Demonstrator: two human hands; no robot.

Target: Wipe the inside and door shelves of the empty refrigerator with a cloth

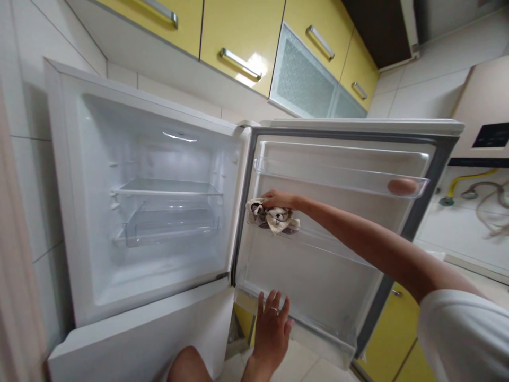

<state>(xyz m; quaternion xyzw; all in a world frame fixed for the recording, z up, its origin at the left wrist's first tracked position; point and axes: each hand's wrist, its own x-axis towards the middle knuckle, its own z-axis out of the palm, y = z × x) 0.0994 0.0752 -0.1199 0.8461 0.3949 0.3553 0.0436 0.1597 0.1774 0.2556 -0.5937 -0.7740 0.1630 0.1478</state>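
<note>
My right hand [278, 199] reaches across the open fridge door and grips a crumpled cloth [281, 218], beige with dark patches. It presses the cloth at the hinge-side end of the clear middle door shelf [318, 241]; the fingertips are partly tucked behind the fabric. Lower down, my left hand [273, 329] holds nothing, fingers spread and a ring on one of them, in front of the door's bottom shelf [318, 331]. A brown egg [402, 186] lies at the outer end of the top door shelf [330, 178].
On the left, the fridge compartment [159, 270] stands open, with a glass shelf [167, 187] above a clear drawer [170, 233]. Yellow cabinets [246, 32] with metal handles hang overhead. A beige wall unit [483, 101] and hoses [485, 191] are at the right. My knee [191, 366] shows below.
</note>
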